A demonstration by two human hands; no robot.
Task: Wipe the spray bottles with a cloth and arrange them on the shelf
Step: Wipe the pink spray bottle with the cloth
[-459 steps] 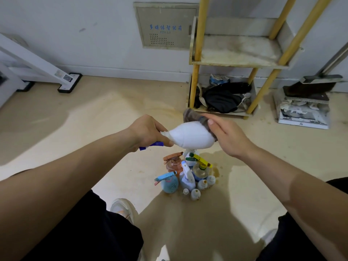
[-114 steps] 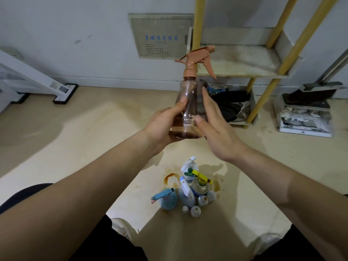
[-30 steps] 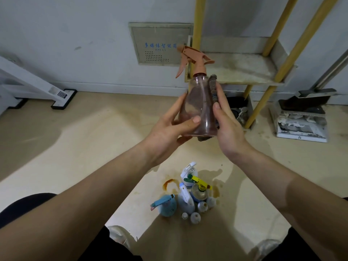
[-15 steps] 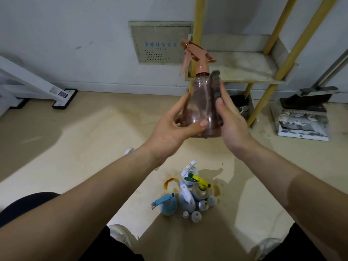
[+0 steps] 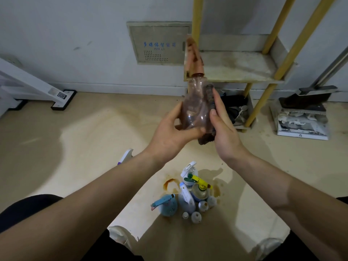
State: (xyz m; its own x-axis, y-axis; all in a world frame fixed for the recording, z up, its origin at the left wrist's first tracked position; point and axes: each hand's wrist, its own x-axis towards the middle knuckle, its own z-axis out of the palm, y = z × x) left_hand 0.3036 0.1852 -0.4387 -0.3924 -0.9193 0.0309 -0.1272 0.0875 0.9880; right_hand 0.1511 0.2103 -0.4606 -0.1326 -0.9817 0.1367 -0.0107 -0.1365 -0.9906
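A brown translucent spray bottle (image 5: 194, 108) with a salmon trigger head (image 5: 193, 54) is held upright in front of me. My left hand (image 5: 169, 136) grips its base from the left, thumb across the front. My right hand (image 5: 224, 129) presses a dark cloth (image 5: 208, 135) flat against the bottle's right side. On the floor below stands a cluster of spray bottles (image 5: 190, 196), among them a blue round one (image 5: 167, 206) and one with a yellow trigger (image 5: 199, 188). The yellow-framed shelf (image 5: 239, 66) stands behind, its middle board bare and stained.
Dark cloth and clutter fill the shelf's bottom level (image 5: 235, 110). A dustpan with a brush (image 5: 303, 117) sits right of the shelf. A white frame's foot (image 5: 62, 97) rests at the left wall. A brown ring stain (image 5: 169, 183) marks the floor. A white bottle (image 5: 125, 157) peeks from behind my left forearm.
The bottle has turned so its trigger head now points away from me, and it has tilted slightly. My right hand with the cloth has slid down along the bottle's side.
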